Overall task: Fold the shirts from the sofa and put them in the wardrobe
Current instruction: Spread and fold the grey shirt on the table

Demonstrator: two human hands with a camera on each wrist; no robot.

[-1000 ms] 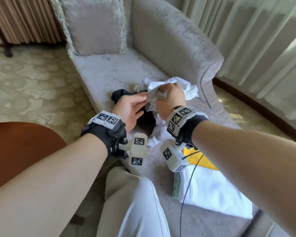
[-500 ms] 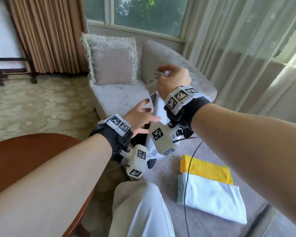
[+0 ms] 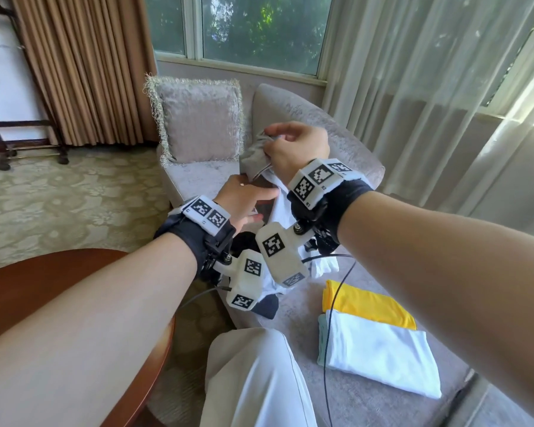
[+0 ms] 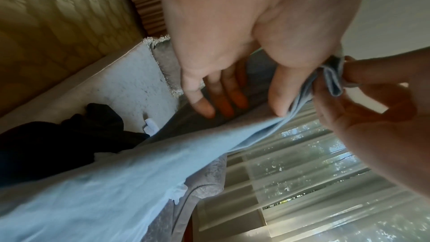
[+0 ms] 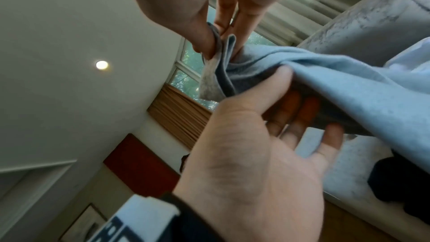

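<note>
My right hand (image 3: 267,143) pinches a bunched edge of a white shirt (image 3: 282,204) and holds it up over the sofa seat (image 3: 195,177). The pinch (image 5: 216,43) shows clearly in the right wrist view, with the shirt (image 5: 349,84) hanging away from it. Just below, my left hand (image 3: 259,197) has straight fingers behind the fabric and its thumb resting on the shirt (image 4: 116,181). A black garment (image 3: 267,306) lies crumpled on the seat beneath. The shirt's lower part is hidden by my wrists.
Folded yellow (image 3: 367,306) and white (image 3: 379,355) shirts are stacked on the near sofa seat, over a pale green one (image 3: 321,340). A fringed cushion (image 3: 201,121) leans at the far end. A round wooden table (image 3: 43,288) is at left, my knee (image 3: 253,380) below.
My right hand has lifted the white shirt from the pile on the seat up into the air. The left hand has risen after it to the fabric. The head view has tilted up.
</note>
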